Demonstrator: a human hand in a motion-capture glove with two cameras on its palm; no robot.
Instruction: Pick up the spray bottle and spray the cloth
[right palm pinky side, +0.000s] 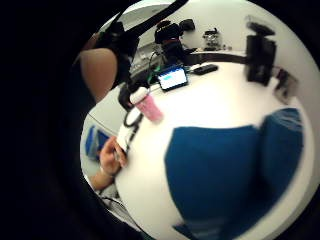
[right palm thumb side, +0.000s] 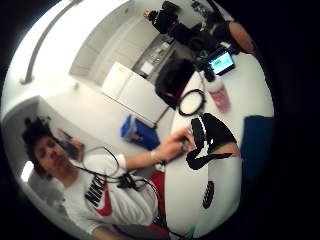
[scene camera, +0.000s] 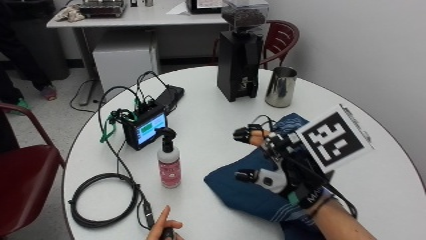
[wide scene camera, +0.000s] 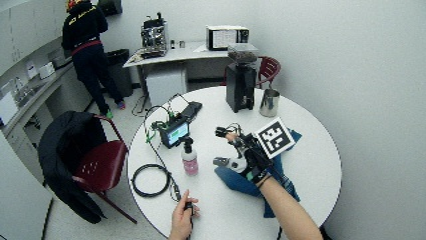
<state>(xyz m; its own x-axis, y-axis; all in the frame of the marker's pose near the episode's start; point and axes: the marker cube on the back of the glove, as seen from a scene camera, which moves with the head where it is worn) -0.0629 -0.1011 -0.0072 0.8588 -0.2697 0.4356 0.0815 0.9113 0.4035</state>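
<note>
- The right hand (scene camera: 279, 160) hovers above the blue cloth (scene camera: 249, 192), fingers spread and relaxed, holding nothing.
- The cloth lies flat on the round white table (scene camera: 219, 120), under and beside the hand; in the little-finger palm view the cloth (right palm pinky side: 220, 170) fills much of the frame.
- The spray bottle (scene camera: 169, 165) stands upright on the table, near the cloth's edge but apart from it, black nozzle on top, pink liquid inside. It also shows in the little-finger view (right palm pinky side: 145, 102) and the thumb view (right palm thumb side: 218, 94).
- Just behind the bottle sits a small monitor (scene camera: 145, 127) with a lit screen and cables attached.
- A coiled black cable (scene camera: 103, 200) lies near the table edge, beside the bottle.
- The bare left hand (scene camera: 165, 227) rests at the table edge, pinching a small dark item at the cable's end.
- At the far side stand a black grinder (scene camera: 238, 60) and, just beside it, a steel cup (scene camera: 280, 87).
</note>
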